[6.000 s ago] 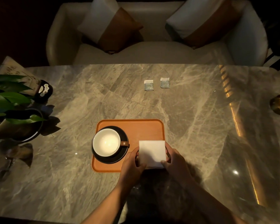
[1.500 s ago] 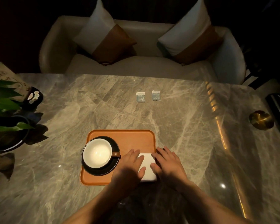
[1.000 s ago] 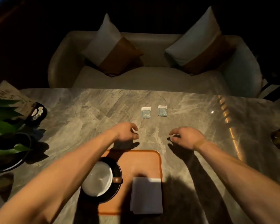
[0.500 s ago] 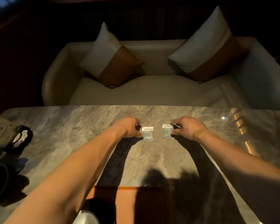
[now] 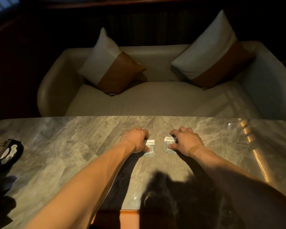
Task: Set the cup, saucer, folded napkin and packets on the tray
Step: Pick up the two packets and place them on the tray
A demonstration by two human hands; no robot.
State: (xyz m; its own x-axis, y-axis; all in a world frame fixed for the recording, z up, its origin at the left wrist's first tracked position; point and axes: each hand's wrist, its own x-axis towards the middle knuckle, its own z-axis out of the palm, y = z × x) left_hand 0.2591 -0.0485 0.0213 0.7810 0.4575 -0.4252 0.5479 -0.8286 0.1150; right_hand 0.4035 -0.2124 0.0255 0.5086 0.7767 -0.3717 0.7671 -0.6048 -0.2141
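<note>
On marble table (image 5: pixel 73 146): two packets, left packet (image 5: pixel 150 148), right packet (image 5: pixel 169 146); two hands, left hand (image 5: pixel 136 140), right hand (image 5: pixel 186 141), touching them.

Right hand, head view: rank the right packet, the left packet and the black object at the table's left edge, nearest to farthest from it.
1. Right packet: under the right hand, touching its fingers.
2. Left packet: just to its left, at the left hand.
3. Black object: far left edge of the table.
</note>
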